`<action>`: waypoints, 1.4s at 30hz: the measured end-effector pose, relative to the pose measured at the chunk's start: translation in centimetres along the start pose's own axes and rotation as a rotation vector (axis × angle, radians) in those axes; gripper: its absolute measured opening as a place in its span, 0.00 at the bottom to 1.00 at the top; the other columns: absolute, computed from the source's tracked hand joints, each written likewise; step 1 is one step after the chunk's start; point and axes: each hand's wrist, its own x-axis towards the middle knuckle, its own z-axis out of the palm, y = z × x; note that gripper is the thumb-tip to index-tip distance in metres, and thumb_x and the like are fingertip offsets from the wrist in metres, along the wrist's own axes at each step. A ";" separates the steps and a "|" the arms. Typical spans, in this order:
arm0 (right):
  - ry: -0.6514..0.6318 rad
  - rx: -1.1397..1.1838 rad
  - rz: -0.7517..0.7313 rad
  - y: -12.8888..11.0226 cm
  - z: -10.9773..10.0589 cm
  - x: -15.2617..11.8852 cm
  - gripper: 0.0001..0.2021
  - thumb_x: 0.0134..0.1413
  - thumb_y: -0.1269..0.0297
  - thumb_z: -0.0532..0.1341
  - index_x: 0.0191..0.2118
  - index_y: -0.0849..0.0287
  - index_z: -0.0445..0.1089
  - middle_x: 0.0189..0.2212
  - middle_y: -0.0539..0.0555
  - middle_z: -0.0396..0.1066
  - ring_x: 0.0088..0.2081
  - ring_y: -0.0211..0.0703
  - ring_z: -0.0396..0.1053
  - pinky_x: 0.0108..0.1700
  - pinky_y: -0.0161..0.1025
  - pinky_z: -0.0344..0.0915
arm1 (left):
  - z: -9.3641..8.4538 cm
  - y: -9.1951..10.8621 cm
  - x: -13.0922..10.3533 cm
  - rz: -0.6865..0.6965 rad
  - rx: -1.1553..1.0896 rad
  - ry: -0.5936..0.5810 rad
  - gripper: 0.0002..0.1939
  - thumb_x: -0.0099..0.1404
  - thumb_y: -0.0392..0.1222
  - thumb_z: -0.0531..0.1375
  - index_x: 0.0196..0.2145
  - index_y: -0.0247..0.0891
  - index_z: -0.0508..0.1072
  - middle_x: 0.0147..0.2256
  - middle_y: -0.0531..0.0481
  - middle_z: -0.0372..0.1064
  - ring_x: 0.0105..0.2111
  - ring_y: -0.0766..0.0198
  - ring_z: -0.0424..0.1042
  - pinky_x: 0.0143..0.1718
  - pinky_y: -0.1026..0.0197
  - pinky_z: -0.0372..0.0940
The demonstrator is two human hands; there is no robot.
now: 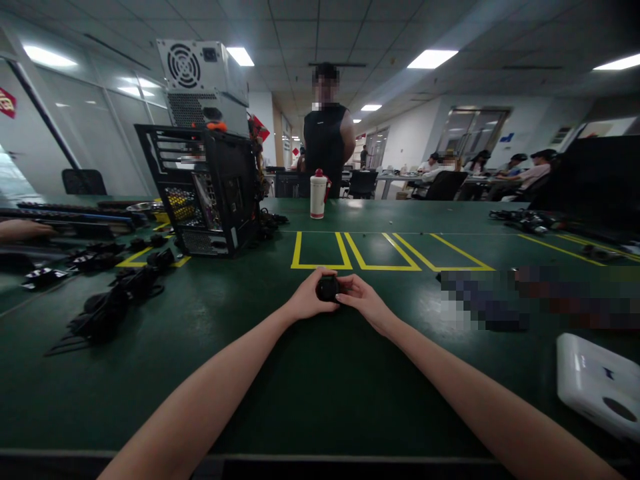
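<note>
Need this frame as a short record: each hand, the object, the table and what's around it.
left hand: curled around a small round black object
right hand: fingertips at the object's right side
table: green, with yellow tape
table left: computer case under metal boxes; black cables
table far side: upright white bottle, person behind
table right: white box
unclear: pixelated items
</note>
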 end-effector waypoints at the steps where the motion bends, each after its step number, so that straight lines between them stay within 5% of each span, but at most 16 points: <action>1: 0.012 -0.015 -0.003 -0.1 0.1 -0.1 0.13 0.43 0.64 0.62 0.38 0.56 0.65 0.39 0.51 0.67 0.44 0.41 0.65 0.50 0.45 0.58 | 0.0 0.0 0.0 -0.005 -0.001 0.001 0.32 0.44 0.34 0.65 0.47 0.40 0.60 0.47 0.46 0.60 0.48 0.54 0.62 0.50 0.49 0.55; 11: 0.042 -0.027 0.085 0.7 -0.4 0.5 0.16 0.45 0.61 0.61 0.43 0.57 0.65 0.43 0.53 0.66 0.46 0.43 0.64 0.51 0.46 0.57 | -0.1 0.3 -0.2 -0.012 0.009 -0.013 0.32 0.44 0.35 0.65 0.48 0.41 0.60 0.47 0.46 0.60 0.46 0.55 0.63 0.48 0.50 0.57; 17: -0.024 0.020 -0.014 0.2 -0.1 0.0 0.15 0.40 0.68 0.64 0.39 0.56 0.64 0.40 0.50 0.67 0.43 0.41 0.66 0.50 0.43 0.58 | 0.0 0.1 0.0 0.025 0.016 0.002 0.31 0.44 0.33 0.64 0.47 0.40 0.60 0.46 0.46 0.61 0.48 0.55 0.62 0.50 0.51 0.56; 22: 0.059 -0.050 -0.031 -0.1 0.2 -0.1 0.08 0.46 0.65 0.60 0.35 0.57 0.65 0.36 0.50 0.67 0.41 0.39 0.65 0.50 0.43 0.58 | -0.1 0.2 0.0 0.011 0.026 -0.019 0.31 0.45 0.35 0.65 0.48 0.40 0.60 0.47 0.45 0.60 0.47 0.54 0.62 0.50 0.50 0.56; 30: 0.066 -0.005 0.068 0.0 0.0 0.1 0.15 0.41 0.66 0.63 0.39 0.58 0.65 0.41 0.53 0.67 0.44 0.41 0.65 0.52 0.44 0.57 | 0.0 0.4 0.0 0.018 0.009 -0.016 0.31 0.44 0.34 0.64 0.47 0.41 0.61 0.47 0.46 0.60 0.48 0.55 0.62 0.50 0.51 0.56; 42: 0.085 -0.056 0.008 0.0 0.2 0.1 0.12 0.43 0.65 0.62 0.36 0.57 0.64 0.37 0.51 0.67 0.42 0.39 0.66 0.49 0.43 0.59 | -0.1 0.4 0.0 0.057 0.063 -0.008 0.30 0.45 0.35 0.64 0.47 0.40 0.61 0.47 0.46 0.60 0.47 0.55 0.62 0.49 0.52 0.57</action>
